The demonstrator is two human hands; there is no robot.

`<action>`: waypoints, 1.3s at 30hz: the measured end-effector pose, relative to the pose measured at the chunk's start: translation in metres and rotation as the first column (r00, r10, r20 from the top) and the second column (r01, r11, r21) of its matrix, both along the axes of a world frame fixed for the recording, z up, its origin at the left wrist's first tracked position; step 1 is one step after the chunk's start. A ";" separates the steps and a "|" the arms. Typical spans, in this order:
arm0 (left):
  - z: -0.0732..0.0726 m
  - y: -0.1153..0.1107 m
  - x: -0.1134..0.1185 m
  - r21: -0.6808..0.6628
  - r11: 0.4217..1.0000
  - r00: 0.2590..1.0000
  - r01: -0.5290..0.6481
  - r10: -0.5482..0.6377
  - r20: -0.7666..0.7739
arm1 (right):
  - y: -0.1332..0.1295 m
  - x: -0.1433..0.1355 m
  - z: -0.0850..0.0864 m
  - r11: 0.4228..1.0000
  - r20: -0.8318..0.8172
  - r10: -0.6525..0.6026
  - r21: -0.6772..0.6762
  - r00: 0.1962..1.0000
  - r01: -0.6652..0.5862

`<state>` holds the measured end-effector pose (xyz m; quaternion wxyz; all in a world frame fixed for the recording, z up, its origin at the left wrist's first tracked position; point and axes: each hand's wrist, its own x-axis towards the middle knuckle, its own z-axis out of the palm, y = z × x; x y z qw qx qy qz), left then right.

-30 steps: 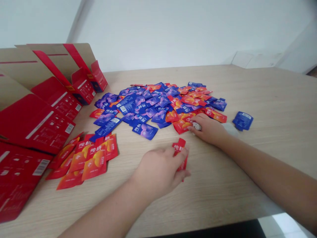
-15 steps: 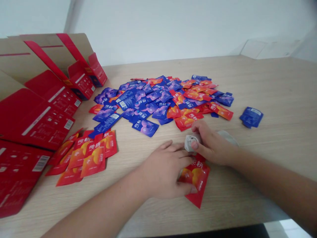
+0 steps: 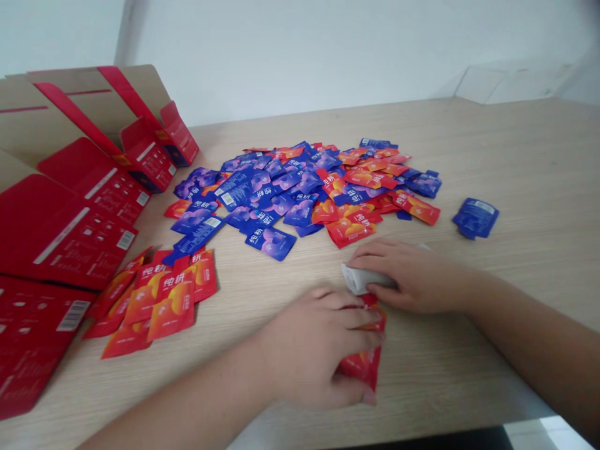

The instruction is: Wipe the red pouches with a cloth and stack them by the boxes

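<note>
In front of the pile of packets [image 3: 290, 194], the left hand [image 3: 319, 350] is grasping a red packet [image 3: 363, 364], fingers spreading over it. In front of the pile's right end, the right hand [image 3: 398, 272] is clutching a white wad [image 3: 357, 280], perhaps cloth, though blur is obscuring it. Red boxes [image 3: 77, 234] are standing left of the pile; a blue packet [image 3: 476, 217] is lying to its right.

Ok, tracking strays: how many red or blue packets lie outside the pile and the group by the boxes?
2: a red packet under the left hand and a blue packet on the right. More may be hidden.
</note>
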<state>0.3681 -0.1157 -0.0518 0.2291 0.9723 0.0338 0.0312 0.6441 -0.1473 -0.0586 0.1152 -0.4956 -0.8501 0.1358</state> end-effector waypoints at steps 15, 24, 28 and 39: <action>-0.015 0.024 -0.010 0.045 0.890 0.882 -0.453 0.455 -0.121 | 0.005 0.003 -0.013 0.961 0.070 -0.230 0.172 0.971 0.216; -0.023 0.024 -0.006 0.103 0.833 0.805 -0.543 0.552 -0.218 | -0.015 -0.044 -0.003 0.974 -0.297 0.221 0.027 0.929 -0.223; -0.023 0.024 -0.005 0.103 0.830 0.800 -0.549 0.557 -0.223 | -0.012 -0.051 -0.008 0.974 -0.210 0.226 0.032 0.951 -0.225; -0.020 0.022 -0.003 0.089 0.819 0.784 -0.567 0.570 -0.244 | 0.012 -0.040 -0.028 0.982 -0.154 0.000 0.188 0.988 0.029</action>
